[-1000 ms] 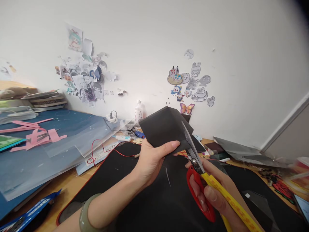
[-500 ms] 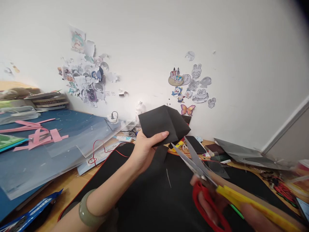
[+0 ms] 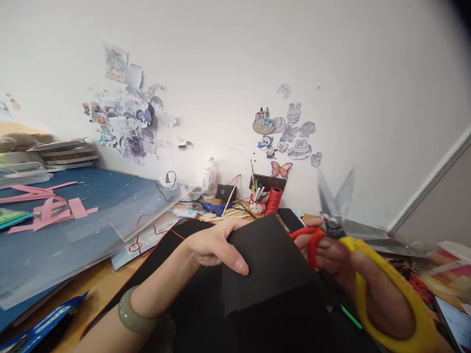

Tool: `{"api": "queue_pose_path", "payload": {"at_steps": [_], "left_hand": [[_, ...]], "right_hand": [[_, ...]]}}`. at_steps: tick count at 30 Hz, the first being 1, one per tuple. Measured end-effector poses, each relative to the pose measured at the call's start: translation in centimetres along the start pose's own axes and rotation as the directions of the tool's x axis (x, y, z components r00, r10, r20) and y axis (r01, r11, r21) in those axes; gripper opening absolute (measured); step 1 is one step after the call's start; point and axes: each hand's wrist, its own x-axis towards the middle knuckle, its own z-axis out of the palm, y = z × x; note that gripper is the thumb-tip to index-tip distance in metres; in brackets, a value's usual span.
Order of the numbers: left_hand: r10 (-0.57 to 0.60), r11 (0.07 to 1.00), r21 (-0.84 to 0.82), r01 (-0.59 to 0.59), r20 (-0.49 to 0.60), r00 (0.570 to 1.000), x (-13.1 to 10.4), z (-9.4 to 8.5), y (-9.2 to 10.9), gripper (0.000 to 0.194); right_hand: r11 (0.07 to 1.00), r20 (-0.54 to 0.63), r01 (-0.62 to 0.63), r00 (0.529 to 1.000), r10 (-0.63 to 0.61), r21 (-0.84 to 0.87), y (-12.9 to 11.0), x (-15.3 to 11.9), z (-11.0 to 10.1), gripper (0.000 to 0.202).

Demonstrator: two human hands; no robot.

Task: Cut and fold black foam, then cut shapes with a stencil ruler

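Observation:
My left hand (image 3: 217,247), with a green bangle (image 3: 134,309) at its wrist, grips a folded sheet of black paper (image 3: 272,260). The thumb lies flat on top and the other fingers are hidden underneath. In my right hand (image 3: 346,274) is a pair of scissors (image 3: 333,223) with one red and one yellow handle. Their blades are spread and point upward, apart from the paper, slightly blurred. Beneath both hands lies a black mat (image 3: 198,323), hard to tell from the paper's lower edge.
Behind the paper stand a cup of pens (image 3: 258,202), a red thread spool (image 3: 273,201), a blue glue gun (image 3: 218,208) and a clear bottle (image 3: 209,177). Pink paper strips (image 3: 55,211) lie on the blue surface at left. A phone (image 3: 290,219) lies beyond the paper.
The black paper has come down and nearer, and its face now tilts differently. The scissors have swung from pointing up-left beside the paper to pointing upward, farther right.

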Motion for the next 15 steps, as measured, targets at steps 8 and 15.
{"api": "queue_pose_path", "payload": {"at_steps": [8, 15], "left_hand": [[0.117, 0.991, -0.045, -0.126, -0.168, 0.979, 1.6, -0.6, -1.3, 0.033], [0.21, 0.977, 0.058, -0.203, -0.171, 0.963, 2.7, 1.7, -2.8, 0.034]], "right_hand": [[0.994, 0.002, 0.033, 0.999, -0.033, 0.107, 0.1, -0.8, 2.0, 0.047], [0.92, -0.475, 0.052, 0.844, -0.248, -0.388, 0.1, -0.8, 1.9, 0.047]]}}
